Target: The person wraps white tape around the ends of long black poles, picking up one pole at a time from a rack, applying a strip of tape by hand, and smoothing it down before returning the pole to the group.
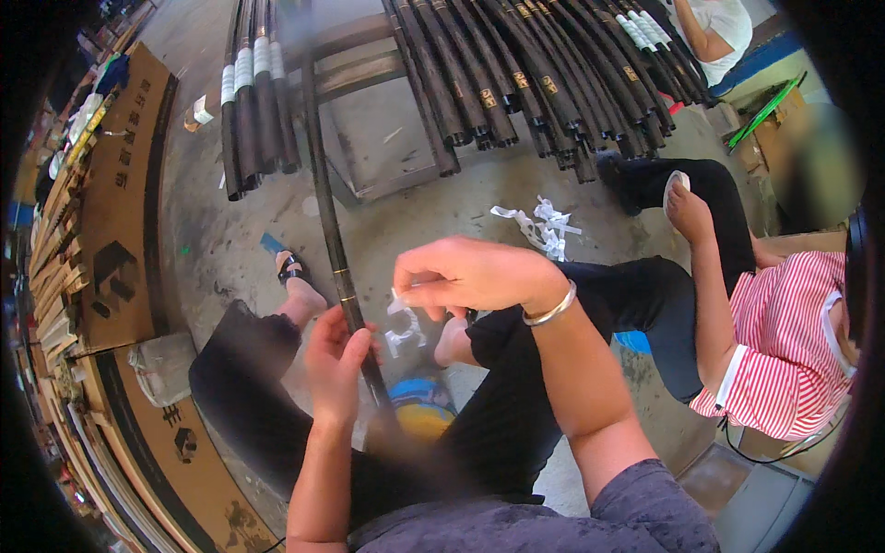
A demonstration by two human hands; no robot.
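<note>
A long black pole with thin gold rings slants between my legs, its lower end blurred. My left hand is wrapped round it just below the rings, thumb on the near side. To the right of the pole, my right hand, with a silver bangle on its wrist, is closed in a pinch. A small white strip shows at its fingertips. Below it a curled white strip appears near my foot; whether the two are joined I cannot tell.
Many similar black poles lie on a metal frame ahead, with a smaller bundle at left. White scraps litter the floor. Cardboard boxes line the left. A co-worker in a striped shirt sits close on the right.
</note>
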